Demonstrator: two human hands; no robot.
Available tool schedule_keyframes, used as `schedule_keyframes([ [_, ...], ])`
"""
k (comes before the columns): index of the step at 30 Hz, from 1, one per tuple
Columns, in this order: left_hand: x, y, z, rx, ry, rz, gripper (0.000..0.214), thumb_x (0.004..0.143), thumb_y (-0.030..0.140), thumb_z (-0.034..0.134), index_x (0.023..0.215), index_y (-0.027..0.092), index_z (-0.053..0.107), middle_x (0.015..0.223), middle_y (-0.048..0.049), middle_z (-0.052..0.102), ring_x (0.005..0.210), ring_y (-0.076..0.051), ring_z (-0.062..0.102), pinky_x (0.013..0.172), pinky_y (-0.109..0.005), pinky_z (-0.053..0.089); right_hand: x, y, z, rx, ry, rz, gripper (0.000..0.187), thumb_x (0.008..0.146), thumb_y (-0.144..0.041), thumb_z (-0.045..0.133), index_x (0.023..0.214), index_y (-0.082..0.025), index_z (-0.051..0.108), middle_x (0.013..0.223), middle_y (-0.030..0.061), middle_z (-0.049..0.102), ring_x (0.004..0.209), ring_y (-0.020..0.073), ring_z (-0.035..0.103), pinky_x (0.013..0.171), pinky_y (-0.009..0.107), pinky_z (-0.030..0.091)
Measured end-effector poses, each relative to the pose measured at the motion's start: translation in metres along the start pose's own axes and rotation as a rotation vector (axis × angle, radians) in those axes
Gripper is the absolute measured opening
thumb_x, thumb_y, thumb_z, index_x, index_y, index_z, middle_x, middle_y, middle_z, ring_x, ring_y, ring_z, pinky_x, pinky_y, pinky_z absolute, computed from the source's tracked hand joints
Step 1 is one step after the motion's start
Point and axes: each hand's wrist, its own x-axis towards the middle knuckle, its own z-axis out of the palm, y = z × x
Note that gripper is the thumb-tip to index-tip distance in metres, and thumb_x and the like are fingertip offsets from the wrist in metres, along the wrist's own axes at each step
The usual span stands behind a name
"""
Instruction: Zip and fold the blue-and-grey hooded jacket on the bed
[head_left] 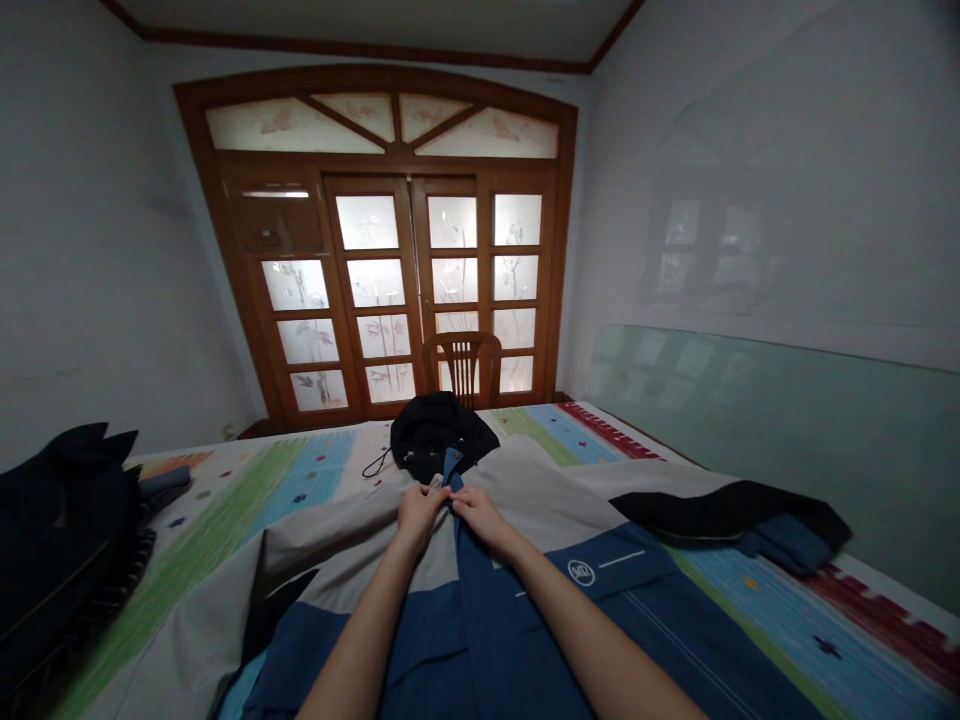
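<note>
Left hand [415, 517], right hand [478, 520], fingers [433, 488] pinching front edges of blue-grey jacket [529, 490], on striped bedspread [780, 610]

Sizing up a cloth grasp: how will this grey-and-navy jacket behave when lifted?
Probably very floppy: the grey-and-navy jacket lies in soft folds, and its sleeve sprawls loosely. The black hood looks bunched and may flop over. It's likely light for its size, though the left hand and right hand only show it resting on the fabric's front edges.
</note>
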Motion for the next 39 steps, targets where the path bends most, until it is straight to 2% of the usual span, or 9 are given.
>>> schedule_keyframes([
  [7, -0.006, 0.012, -0.009, 0.161, -0.021, -0.013, 0.017, 0.056, 0.028, 0.062, 0.049, 0.016, 0.051, 0.047, -0.0008, 0.052, 0.055, -0.021, 0.054, 0.048, -0.026, 0.031, 0.003, 0.002, 0.002, 0.0, 0.01, 0.051, 0.034, 0.073, -0.005, 0.04, 0.096, -0.016, 0.063, 0.088, 0.0046, 0.062, 0.083, 0.0154, 0.052, 0.075, 0.024, 0.038],
  [14, -0.015, 0.024, -0.006, 0.325, 0.002, 0.005, 0.012, 0.061, 0.026, 0.058, 0.058, 0.015, 0.052, 0.058, -0.0052, 0.058, 0.064, -0.023, 0.057, 0.051, -0.025, 0.031, -0.006, -0.008, -0.002, -0.095, 0.013, 0.09, 0.037, 0.071, -0.004, 0.04, 0.096, -0.018, 0.064, 0.09, 0.0073, 0.059, 0.089, 0.0196, 0.049, 0.078, 0.027, 0.035],
  [21, -0.02, 0.022, -0.004, 0.425, 0.025, 0.049, 0.013, 0.067, 0.026, 0.055, 0.075, 0.017, 0.049, 0.068, -0.0048, 0.06, 0.07, -0.022, 0.057, 0.053, -0.024, 0.031, -0.01, -0.015, -0.007, -0.152, -0.012, 0.105, 0.036, 0.072, -0.008, 0.043, 0.097, -0.022, 0.063, 0.092, 0.0056, 0.058, 0.088, 0.0194, 0.047, 0.075, 0.027, 0.034],
  [28, -0.022, 0.018, -0.002, 0.468, 0.009, 0.141, 0.01, 0.071, 0.021, 0.051, 0.069, 0.021, 0.042, 0.066, -0.001, 0.057, 0.071, -0.02, 0.056, 0.054, -0.023, 0.029, -0.011, -0.016, -0.006, -0.147, -0.012, 0.101, 0.036, 0.073, -0.008, 0.042, 0.095, -0.026, 0.064, 0.088, 0.0033, 0.06, 0.087, 0.0195, 0.046, 0.073, 0.029, 0.031],
  [33, -0.02, 0.016, -0.002, 0.471, 0.008, 0.182, 0.019, 0.069, 0.02, 0.051, 0.06, 0.021, 0.035, 0.059, 0.0013, 0.053, 0.065, -0.019, 0.055, 0.052, -0.023, 0.027, -0.011, -0.015, -0.003, -0.076, 0.049, 0.114, 0.034, 0.069, -0.007, 0.044, 0.086, -0.026, 0.067, 0.081, 0.0023, 0.061, 0.084, 0.0193, 0.048, 0.074, 0.03, 0.031],
  [39, -0.021, 0.023, -0.007, 0.481, 0.035, 0.261, 0.024, 0.07, 0.024, 0.05, 0.057, 0.022, 0.03, 0.052, 0.0045, 0.045, 0.056, -0.016, 0.051, 0.049, -0.021, 0.027, -0.003, -0.009, -0.001, 0.152, 0.197, 0.166, 0.034, 0.068, -0.007, 0.039, 0.084, -0.02, 0.067, 0.077, 0.0027, 0.063, 0.076, 0.0164, 0.053, 0.071, 0.026, 0.038],
])
